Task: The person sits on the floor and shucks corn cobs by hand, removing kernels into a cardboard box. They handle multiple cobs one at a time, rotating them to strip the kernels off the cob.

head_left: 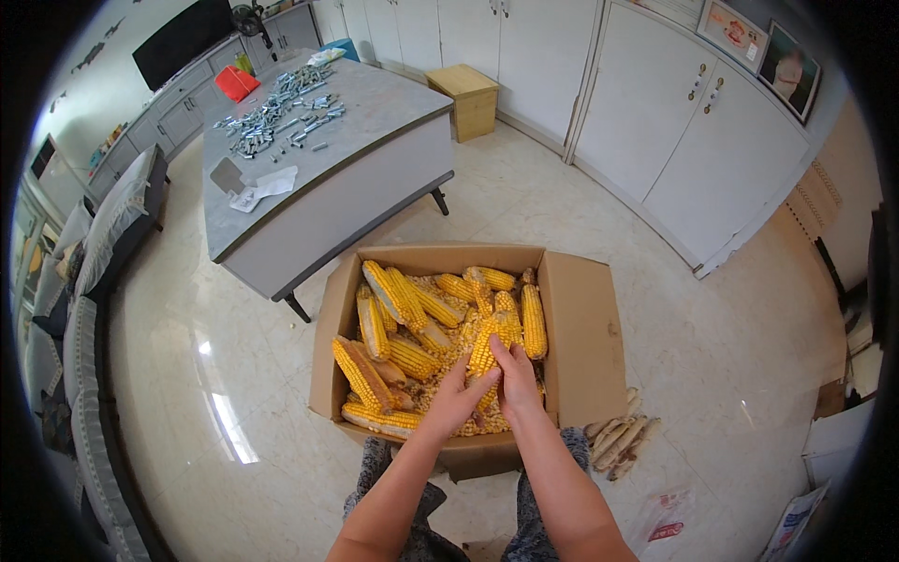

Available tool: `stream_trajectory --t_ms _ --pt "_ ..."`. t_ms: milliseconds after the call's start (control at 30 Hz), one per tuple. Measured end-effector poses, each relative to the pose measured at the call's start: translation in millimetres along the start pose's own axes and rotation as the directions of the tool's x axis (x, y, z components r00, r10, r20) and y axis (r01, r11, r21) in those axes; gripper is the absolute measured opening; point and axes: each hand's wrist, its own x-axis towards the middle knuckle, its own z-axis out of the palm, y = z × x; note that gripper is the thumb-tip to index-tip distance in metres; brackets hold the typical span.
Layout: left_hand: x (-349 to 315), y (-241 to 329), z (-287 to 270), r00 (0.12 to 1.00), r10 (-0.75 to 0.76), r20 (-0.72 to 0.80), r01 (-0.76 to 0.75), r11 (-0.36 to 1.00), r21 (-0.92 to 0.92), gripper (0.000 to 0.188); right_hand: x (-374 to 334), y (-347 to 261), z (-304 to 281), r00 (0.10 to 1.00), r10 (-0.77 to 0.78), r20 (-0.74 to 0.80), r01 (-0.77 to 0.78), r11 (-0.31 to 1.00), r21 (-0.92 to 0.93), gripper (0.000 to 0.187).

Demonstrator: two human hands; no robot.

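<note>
Both my hands are closed around one yellow corn cob (484, 354), held over the open cardboard box (582, 328). My left hand (461, 393) grips its lower left side, and my right hand (515, 379) wraps its right side with the thumb pressed on the kernels. Beneath them, loose corn kernels (433, 375) cover the bottom of the box. Several more cobs with kernels on lie around the inside, such as a leaning cob (363, 377) at the left and an upright one (533, 320) at the right wall. My palms hide the cob's lower part.
Stripped cobs (622, 440) lie piled on the floor right of the box, near a clear plastic bag (667, 513). A grey table (375, 117) with many metal pieces (281, 117) stands ahead left. Behind it is a wooden stool (465, 98); a sofa (94, 412) lines the left.
</note>
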Motion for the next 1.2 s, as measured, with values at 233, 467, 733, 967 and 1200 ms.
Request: stream_trajectory --t_ms 233,467,733,967,1200 --pt "2.8 -3.6 -5.0 0.995 0.029 0.095 -0.019 0.994 -0.105 0.046 3.6 -1.1 -8.1 0.997 0.051 0.057 -0.055 0.996 0.073 0.051" --pt "0.4 -1.4 -7.0 0.993 -0.063 0.102 0.084 0.973 -0.214 0.042 14.6 2.5 -22.2 0.985 0.133 0.105 -0.15 0.974 0.17 0.044" --pt "11.9 -13.1 4.1 0.989 0.143 -0.046 -0.145 0.988 -0.043 0.037 9.1 3.8 -14.4 0.999 0.031 -0.017 -0.03 0.998 0.054 0.054" --pt "11.9 -10.9 -2.2 0.98 -0.124 0.154 0.182 0.869 -0.46 0.03 13.7 0.5 -18.9 0.994 0.104 0.046 -0.11 0.982 0.152 0.051" --pt "14.4 -10.6 -1.9 0.983 -0.1 0.155 0.167 0.84 -0.516 0.032 19.3 -0.4 -20.0 0.984 0.144 0.109 -0.165 0.959 0.228 0.039"
